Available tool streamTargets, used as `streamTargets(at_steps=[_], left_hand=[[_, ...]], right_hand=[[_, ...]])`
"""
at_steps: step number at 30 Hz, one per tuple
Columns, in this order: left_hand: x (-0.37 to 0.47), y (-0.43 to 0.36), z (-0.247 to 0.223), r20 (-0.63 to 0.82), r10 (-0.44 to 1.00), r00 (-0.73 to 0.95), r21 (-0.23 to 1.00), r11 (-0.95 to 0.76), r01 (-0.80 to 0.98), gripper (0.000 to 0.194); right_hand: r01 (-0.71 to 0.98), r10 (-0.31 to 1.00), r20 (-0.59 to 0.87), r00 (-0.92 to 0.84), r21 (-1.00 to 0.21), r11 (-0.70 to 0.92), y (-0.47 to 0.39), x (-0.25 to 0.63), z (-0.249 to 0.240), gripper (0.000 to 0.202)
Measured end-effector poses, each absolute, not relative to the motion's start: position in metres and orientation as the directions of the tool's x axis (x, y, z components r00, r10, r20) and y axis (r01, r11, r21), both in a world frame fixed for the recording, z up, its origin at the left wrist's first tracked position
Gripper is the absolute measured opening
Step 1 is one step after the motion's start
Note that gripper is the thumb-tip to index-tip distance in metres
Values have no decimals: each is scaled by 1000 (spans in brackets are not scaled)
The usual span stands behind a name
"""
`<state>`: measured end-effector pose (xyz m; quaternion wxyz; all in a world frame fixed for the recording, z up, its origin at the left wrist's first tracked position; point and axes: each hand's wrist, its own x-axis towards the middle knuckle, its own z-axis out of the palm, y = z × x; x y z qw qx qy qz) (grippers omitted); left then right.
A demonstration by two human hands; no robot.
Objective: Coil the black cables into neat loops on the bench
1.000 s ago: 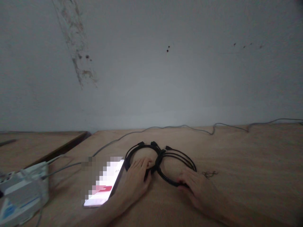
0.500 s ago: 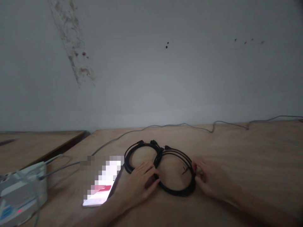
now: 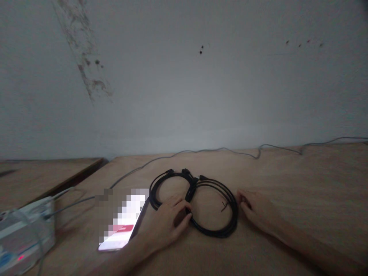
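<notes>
Two coils of black cable lie side by side on the wooden table, overlapping in the middle, with plugs at their far edges. My left hand rests over the near part of the left coil, its thumb and fingertips closed on the cable where the coils meet. Just right of the right coil, my right hand rests on the table with fingers curled; nothing shows in them. A small dark tie sticks inward from the right coil's right side.
A phone with a lit screen lies left of my left hand. A white power strip with cords is at the lower left. A thin grey cable runs across the table's back, near the wall.
My right hand has come away from the right coil's edge and moved slightly right and up. My left hand stays at the coils. The view has shifted slightly.
</notes>
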<state>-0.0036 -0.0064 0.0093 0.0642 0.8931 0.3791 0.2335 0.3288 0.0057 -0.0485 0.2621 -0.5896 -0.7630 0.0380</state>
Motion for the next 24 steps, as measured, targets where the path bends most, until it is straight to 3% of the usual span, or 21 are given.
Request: streamTargets(at_steps=[7,14,24], left_hand=[[-4,-5,6,372,702,607,344,-712,613,10],[-4,-3,2,366,702,611,358,-713,603,10],[-5,-5,6,346,726,594,350,-687,636,19]], right_hand=[[910,918,369,-145,-314,270,9,334,-40,15],[782,818,477,-321,-354,513,-3,320,-28,16],[709,762,417,-496,-313,632,-23,306,-25,23]])
